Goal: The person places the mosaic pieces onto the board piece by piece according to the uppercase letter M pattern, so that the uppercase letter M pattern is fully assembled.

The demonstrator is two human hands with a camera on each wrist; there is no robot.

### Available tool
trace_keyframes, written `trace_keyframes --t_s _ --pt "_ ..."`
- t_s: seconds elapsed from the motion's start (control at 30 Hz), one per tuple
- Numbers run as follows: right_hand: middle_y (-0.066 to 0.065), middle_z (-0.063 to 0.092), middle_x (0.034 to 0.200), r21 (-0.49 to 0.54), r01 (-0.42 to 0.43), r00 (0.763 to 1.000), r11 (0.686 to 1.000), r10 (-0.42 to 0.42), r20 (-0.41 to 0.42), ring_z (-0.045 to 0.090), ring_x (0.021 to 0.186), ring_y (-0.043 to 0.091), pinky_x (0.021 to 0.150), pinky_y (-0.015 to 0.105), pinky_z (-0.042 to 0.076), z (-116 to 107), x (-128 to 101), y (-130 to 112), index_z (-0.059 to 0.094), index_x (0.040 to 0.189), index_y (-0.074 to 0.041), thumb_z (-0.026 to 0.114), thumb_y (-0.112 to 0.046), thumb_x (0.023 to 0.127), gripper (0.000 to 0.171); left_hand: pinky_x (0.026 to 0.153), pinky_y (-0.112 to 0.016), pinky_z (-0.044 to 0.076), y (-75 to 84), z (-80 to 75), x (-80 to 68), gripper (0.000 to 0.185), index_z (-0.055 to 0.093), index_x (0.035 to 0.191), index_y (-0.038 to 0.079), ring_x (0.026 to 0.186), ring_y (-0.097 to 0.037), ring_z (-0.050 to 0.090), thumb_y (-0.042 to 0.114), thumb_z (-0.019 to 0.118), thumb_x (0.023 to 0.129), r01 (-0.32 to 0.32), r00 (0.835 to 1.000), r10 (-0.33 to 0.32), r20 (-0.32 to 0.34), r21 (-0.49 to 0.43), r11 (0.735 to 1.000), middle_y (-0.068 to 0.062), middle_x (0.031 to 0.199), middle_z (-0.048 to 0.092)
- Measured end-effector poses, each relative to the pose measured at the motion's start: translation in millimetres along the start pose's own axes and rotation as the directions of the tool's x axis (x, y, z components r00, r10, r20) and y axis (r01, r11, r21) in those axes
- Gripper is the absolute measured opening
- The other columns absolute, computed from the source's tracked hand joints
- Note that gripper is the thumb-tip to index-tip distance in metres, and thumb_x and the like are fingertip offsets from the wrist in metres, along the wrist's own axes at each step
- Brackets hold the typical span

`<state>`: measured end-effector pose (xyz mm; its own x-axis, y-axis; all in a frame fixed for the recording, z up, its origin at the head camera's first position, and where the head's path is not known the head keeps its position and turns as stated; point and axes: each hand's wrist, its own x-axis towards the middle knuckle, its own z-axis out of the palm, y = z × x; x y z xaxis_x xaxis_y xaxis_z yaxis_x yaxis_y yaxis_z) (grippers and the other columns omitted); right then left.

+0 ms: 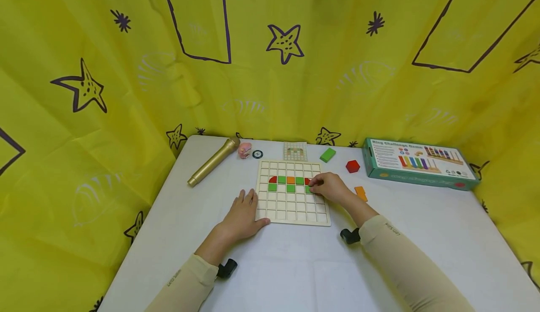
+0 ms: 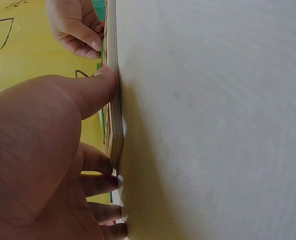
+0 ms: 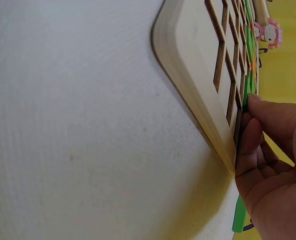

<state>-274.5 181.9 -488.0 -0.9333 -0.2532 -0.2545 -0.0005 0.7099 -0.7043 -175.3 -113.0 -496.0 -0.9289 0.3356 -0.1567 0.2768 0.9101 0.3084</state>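
Observation:
A pale wooden grid board (image 1: 295,213) lies on the table, with red, green and orange tiles set in its upper cells. My left hand (image 1: 241,216) rests at the board's left corner, fingers spread along the side. In the left wrist view its thumb (image 2: 95,92) touches the board's near edge. On the board's right side, my right hand (image 1: 331,188) pinches at a green square tile (image 1: 308,189), just below a red rounded tile (image 1: 307,181). The fingers partly cover both tiles. A printed pattern card (image 1: 295,151) lies behind the board.
Behind the board are a gold microphone (image 1: 213,163), a pink figurine (image 1: 244,150) and a dark round disc (image 1: 258,154). Rightward lie a green block (image 1: 327,155), a red hexagonal block (image 1: 352,166), an orange piece (image 1: 360,193) and a green game box (image 1: 419,164). Yellow curtains surround the table.

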Motion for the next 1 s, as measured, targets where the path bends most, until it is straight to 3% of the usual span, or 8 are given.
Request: trace_keyframes --t_s 0.33,0.5,1.0 --pt "0.006 0.064 0.096 0.0 0.029 0.999 1.0 -0.029 -0.022 0.056 0.093 0.025 0.083 0.033 0.048 -3 -4 5 0.072 0.103 -0.009 0.074 -0.016 0.093 0.013 0.117 -0.058 0.023 1.2 -0.1 0.6 0.089 0.032 0.152 -0.01 0.148 -0.049 0.016 0.054 0.06 0.097 0.004 1.0 -0.004 0.0 0.001 1.0 -0.026 0.161 0.025" --pt "0.007 0.065 0.096 0.022 0.02 0.999 1.0 -0.019 -0.045 0.056 0.092 0.025 0.08 0.031 0.05 -8 -9 11 0.071 0.103 -0.009 0.074 -0.016 0.093 0.012 0.117 -0.057 0.024 1.9 -0.4 0.2 0.089 0.032 0.152 -0.01 0.148 -0.049 0.017 0.054 0.06 0.097 0.001 1.0 -0.001 -0.001 0.013 1.0 -0.026 0.16 0.026" --pt "0.007 0.066 0.094 -0.05 0.012 0.992 0.999 -0.018 -0.121 0.056 0.089 0.026 0.077 0.033 0.051 -36 -43 43 0.072 0.106 -0.006 0.072 -0.017 0.094 0.016 0.117 -0.057 0.023 2.2 -0.1 -0.6 0.09 0.031 0.152 -0.011 0.148 -0.048 0.015 0.054 0.061 0.097 0.009 1.0 -0.009 -0.002 0.013 1.0 -0.026 0.161 0.025"
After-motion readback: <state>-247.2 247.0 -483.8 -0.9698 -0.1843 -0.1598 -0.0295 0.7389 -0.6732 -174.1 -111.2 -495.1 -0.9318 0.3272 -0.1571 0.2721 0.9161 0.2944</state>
